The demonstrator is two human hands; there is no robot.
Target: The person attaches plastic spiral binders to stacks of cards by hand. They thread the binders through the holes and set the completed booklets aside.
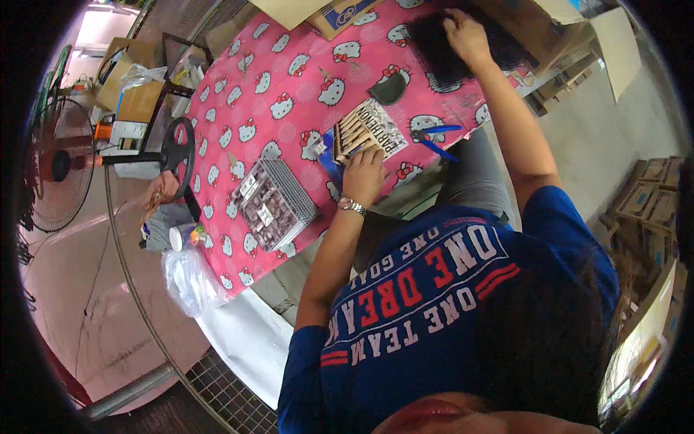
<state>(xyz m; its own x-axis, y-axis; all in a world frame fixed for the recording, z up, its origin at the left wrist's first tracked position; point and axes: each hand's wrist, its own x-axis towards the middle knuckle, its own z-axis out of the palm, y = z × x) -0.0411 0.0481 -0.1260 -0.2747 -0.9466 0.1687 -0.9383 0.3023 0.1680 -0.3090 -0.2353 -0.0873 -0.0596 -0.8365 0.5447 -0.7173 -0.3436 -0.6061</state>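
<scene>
And here's pink cat-print cloth [289,132] across the table, a fan [61,165] off left; an open carton [538,36], its inside hidden, beside the black pile [437,47]. One notebook stack [275,206], one blue-handled pair of pliers [437,135]. Left hand [364,175], half curled, sits on the printed cover [374,129] between them; right hand [468,40], fingers bent, meets the pile. Either grip? Can't tell.

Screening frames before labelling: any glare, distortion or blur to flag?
Head view: bright opening at upper left looks washed out; white sheet at lower left is pale with little texture; fisheye circle falls to black at the corners; dark pile by the right hand loses detail; left hand is readable, without obvious motion blur.
</scene>
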